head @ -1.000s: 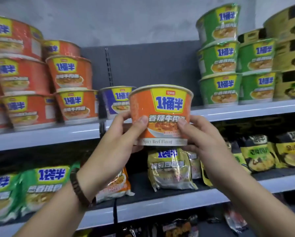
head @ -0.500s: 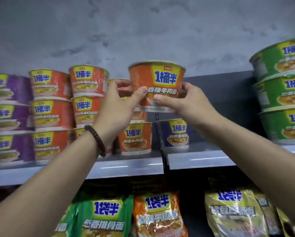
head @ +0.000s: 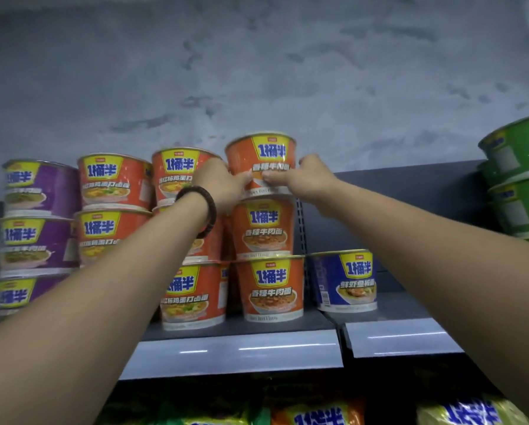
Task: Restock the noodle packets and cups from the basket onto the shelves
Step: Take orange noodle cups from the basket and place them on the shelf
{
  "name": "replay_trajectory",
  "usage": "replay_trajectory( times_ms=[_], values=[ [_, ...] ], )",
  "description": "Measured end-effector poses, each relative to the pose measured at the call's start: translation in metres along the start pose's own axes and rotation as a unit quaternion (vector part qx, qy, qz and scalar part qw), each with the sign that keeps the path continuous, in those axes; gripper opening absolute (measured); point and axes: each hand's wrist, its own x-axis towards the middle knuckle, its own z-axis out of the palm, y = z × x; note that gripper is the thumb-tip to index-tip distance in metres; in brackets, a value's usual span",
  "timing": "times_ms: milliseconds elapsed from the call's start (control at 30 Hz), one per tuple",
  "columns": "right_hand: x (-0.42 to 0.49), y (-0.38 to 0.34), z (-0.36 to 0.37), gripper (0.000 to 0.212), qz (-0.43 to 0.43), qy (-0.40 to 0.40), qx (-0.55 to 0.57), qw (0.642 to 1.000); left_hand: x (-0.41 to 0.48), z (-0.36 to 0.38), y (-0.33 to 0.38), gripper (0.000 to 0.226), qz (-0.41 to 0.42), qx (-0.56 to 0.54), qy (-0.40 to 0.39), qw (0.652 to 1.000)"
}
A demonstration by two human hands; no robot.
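Head view: left hand (head: pixel 223 185) and right hand (head: pixel 300 179) clamp the orange cup (head: pixel 261 154) atop two matching cups (head: pixel 264 231); red cups (head: pixel 177 173) crowd its left, blue cup (head: pixel 346 280) lower right.

Left hand (head: pixel 223 185) and right hand (head: pixel 303 179) at full upward reach, each in curled grip.

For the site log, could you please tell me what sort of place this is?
Probably a shop's instant-noodle aisle: metal shelving carries noodle cups stacked by flavour, with noodle packets just below.
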Motion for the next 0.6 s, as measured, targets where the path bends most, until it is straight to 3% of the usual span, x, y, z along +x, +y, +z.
replay_trajectory(
  times_ms=[133, 367, 600],
  values=[
    [0.006, 0.014, 0.015, 0.028, -0.002, -0.001, 0.018, 1.000, 0.003, 0.008, -0.005, 0.043, 0.000, 0.078, 0.020, 0.997],
    [0.009, 0.022, 0.022, 0.046, 0.033, -0.024, 0.001, 0.999, 0.009, 0.015, -0.015, 0.040, 0.029, 0.170, 0.010, 0.985],
    [0.009, 0.029, 0.024, 0.032, 0.044, 0.001, 0.017, 0.999, 0.016, 0.018, -0.016, 0.039, 0.021, 0.201, 0.019, 0.979]
  ],
)
